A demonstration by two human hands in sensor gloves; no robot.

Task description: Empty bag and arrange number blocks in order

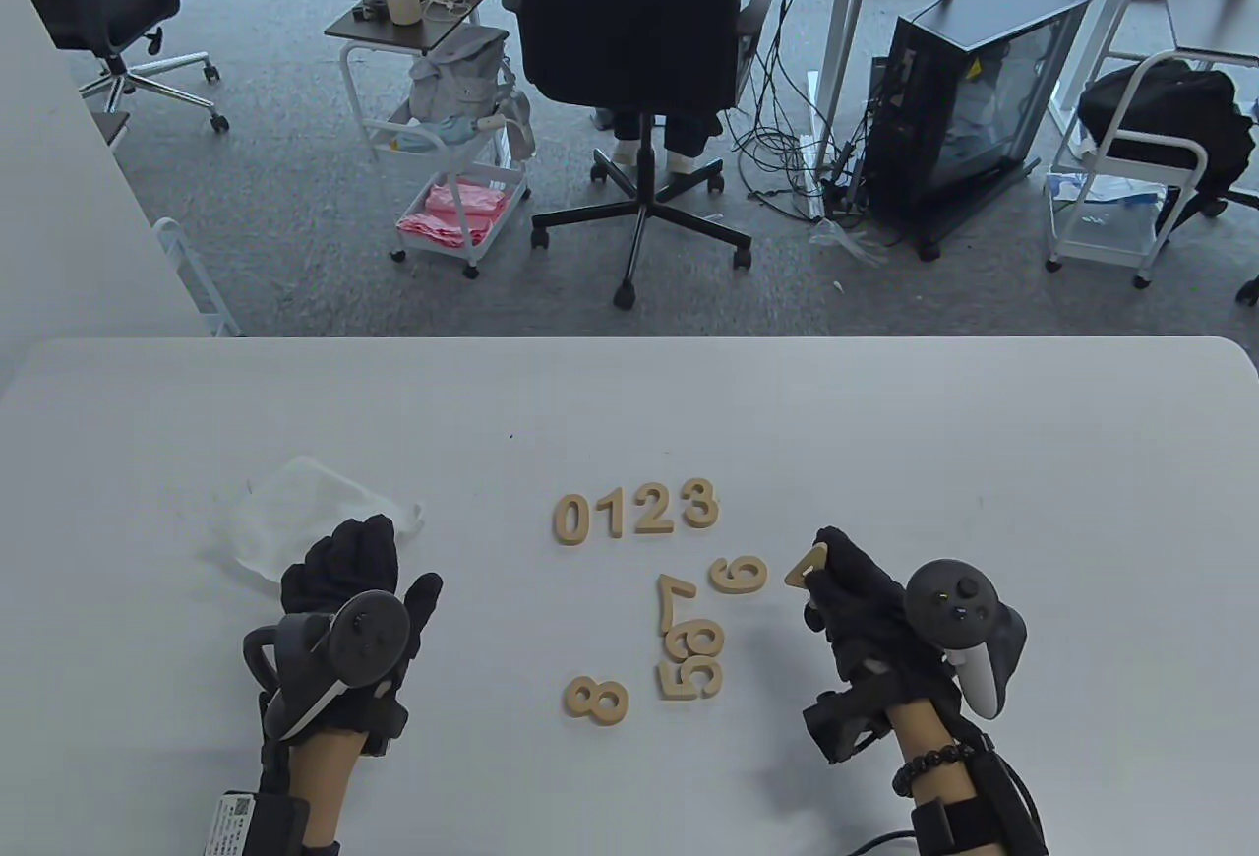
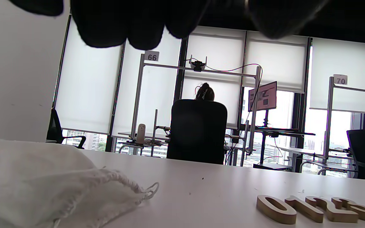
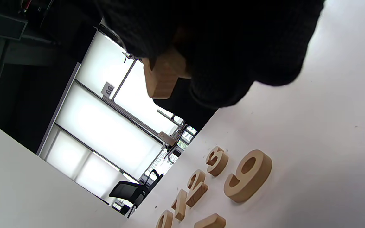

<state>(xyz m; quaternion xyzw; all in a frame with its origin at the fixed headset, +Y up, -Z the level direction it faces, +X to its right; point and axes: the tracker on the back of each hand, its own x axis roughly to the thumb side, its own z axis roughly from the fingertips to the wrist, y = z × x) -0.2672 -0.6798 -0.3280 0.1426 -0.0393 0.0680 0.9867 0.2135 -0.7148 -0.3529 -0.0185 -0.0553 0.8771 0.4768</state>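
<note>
Right hand (image 1: 858, 600) is pinching the wooden 4 block (image 1: 809, 567) just off the table (image 1: 885, 423), near the 0123 row (image 1: 634, 512), while left hand (image 1: 359, 590) lies flat, fingers loose, on the white bag (image 1: 295, 512).

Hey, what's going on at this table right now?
A person in sensor gloves is lining up wooden number blocks. The row reads 0, 1, 2, 3 so far. The right hand holds a block just right of that row; it looks like the 4, though the fingers partly hide it. The left hand rests on the white bag, which lies flat on the table. Loose blocks wait below the row, among them a 7, a 5 and an 8.
</note>
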